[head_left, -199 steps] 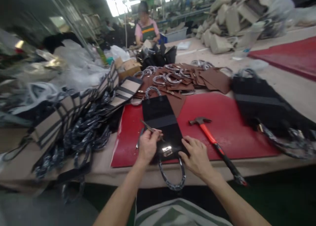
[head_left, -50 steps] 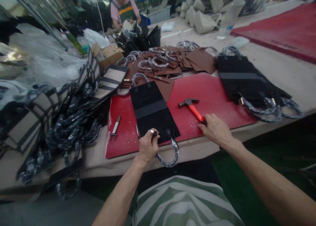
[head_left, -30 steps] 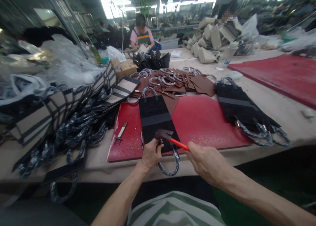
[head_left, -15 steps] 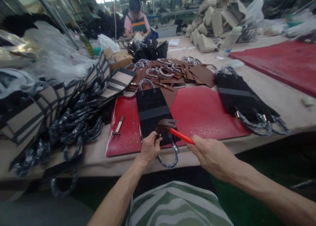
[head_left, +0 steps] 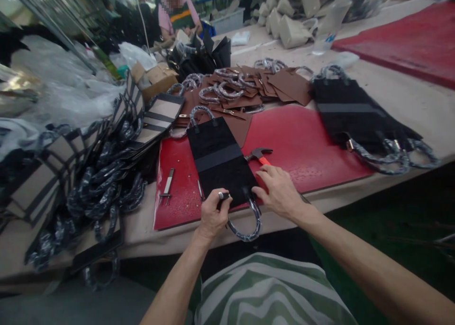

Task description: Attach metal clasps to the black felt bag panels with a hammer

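A black bag panel point(head_left: 221, 149) lies on the red mat point(head_left: 280, 140), with a plastic-wrapped handle point(head_left: 249, 232) curving off its near end. My left hand point(head_left: 213, 216), closed at that end, pinches a short punch point(head_left: 223, 195) with a shiny top; its lower tip is hidden by my fingers. To the right, my right hand point(head_left: 279, 192) hovers with fingers apart, holding nothing. Just beyond its fingertips a claw hammer point(head_left: 261, 153) with a red grip lies on the mat. Left of the panel are a metal divider-like tool point(head_left: 167, 186) and a thin pointed tool point(head_left: 200, 190).
Black-and-beige panels with wrapped handles point(head_left: 103, 183) are heaped on the left. Brown pieces point(head_left: 245, 93) lie behind the mat. Finished-looking black panels point(head_left: 359, 112) are stacked at right, near a plastic bottle point(head_left: 330, 24). A co-worker point(head_left: 181, 17) sits across the table.
My right hand has let go of the hammer, which now rests on the mat beside the panel. My left hand still pinches the punch at the panel's near end. The view has shifted slightly.
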A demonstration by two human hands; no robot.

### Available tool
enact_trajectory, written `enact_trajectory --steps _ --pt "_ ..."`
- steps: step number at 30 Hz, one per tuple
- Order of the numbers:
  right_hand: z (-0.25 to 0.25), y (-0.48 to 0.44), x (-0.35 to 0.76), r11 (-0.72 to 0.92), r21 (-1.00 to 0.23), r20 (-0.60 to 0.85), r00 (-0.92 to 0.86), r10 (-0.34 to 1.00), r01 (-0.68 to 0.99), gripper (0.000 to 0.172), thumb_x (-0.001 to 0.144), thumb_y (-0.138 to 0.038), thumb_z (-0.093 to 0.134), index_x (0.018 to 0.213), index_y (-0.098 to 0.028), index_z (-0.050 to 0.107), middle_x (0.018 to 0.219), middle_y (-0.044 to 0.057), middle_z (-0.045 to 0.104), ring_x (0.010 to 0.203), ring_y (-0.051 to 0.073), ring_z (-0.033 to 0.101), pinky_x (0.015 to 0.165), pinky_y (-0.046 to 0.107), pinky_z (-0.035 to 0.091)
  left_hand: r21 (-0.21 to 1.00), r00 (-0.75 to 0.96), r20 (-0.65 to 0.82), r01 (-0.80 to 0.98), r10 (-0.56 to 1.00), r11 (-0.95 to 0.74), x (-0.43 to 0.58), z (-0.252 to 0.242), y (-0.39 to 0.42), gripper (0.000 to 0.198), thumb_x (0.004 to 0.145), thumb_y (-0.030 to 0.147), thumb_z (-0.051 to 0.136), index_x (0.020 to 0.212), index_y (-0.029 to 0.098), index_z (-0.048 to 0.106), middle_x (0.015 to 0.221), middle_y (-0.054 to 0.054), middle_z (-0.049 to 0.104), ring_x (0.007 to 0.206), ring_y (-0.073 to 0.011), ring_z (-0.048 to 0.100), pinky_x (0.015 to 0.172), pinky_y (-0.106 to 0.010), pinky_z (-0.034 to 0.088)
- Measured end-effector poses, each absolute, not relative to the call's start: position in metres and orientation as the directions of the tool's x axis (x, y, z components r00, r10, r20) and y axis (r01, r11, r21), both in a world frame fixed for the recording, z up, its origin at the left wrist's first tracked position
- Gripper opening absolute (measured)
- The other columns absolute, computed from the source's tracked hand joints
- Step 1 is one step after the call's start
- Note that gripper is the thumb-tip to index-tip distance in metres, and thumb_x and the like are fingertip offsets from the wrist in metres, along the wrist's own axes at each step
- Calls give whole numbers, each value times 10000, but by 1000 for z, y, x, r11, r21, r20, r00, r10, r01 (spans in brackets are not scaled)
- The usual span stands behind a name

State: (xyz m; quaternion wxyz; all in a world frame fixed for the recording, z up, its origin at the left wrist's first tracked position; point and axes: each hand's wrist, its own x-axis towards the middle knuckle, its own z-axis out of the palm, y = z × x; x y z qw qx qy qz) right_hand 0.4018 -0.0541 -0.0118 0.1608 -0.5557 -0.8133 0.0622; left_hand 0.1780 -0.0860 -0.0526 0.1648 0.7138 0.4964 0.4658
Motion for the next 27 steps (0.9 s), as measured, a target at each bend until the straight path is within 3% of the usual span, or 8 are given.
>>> enact_trajectory --steps 3,7,11,16,21,27 --pt "-26 -60 383 462 -343 207 -414 887 818 540 846 -403 635 1295 -115 551 1404 200 505 1300 359 420 1071 526 292 664 86 529 579 844 -474 178 -57 -87 115 901 184 579 1006 182 628 930 -58 707 872 -163 693 806 -290 568" --pt "-43 -64 374 442 -372 173 -407 897 816 650 846 -404 632 1386 -79 473 1504 205 414 1388 360 331 1137 544 218 661 23 542 605 840 -443 179 -60 -87 114 899 160 571 987 172 644 932 -63 727 883 -169 708 814 -290 577" --pt "-45 -63 376 433 -382 147 -409 901 816 672 853 -423 624 1401 -69 463 1518 198 399 1400 358 315 1156 544 198 721 -39 452 604 891 -339 178 -58 -86 107 902 183 585 987 176 650 929 -57 745 880 -173 721 812 -296 587" --pt "-44 -62 376 421 -390 135 -402 906 819 673 851 -435 623 1403 -81 469 1528 184 392 1405 358 309 1164 545 185 607 129 562 607 817 -513 175 -59 -86 105 903 158 570 990 174 626 965 -77 750 926 -180 728 838 -314 597" --pt "-45 -62 375 419 -393 128 -403 906 818 685 852 -453 616 1408 -83 465 1530 183 390 1407 357 309 1169 541 177 634 23 522 659 853 -406 175 -59 -87 108 910 162 566 995 173 630 954 -70 751 923 -184 728 850 -330 596" --pt "-45 -61 376 414 -401 128 -397 909 817 681 845 -438 625 1409 -90 467 1532 180 390 1406 356 314 1174 542 175 619 114 545 613 831 -490 176 -60 -88 106 903 143 563 986 177 619 975 -79 749 944 -183 725 858 -337 599"
